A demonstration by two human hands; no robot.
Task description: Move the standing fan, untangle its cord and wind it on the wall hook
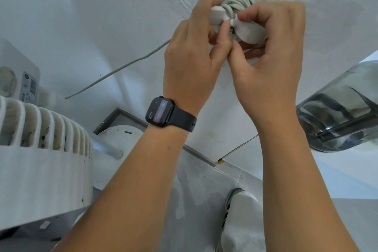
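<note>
We see the grey cord (235,3) coiled at a wall hook, top centre. Left hand (192,57) grips the coil and white plug (217,14); right hand (270,55) pinches another white piece (250,31). Fan (41,149) lower left.

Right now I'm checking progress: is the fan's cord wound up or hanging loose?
Mostly wound. The cord sits in several gray loops high on the wall, both hands at it; one length still trails down-left toward the fan.
</note>
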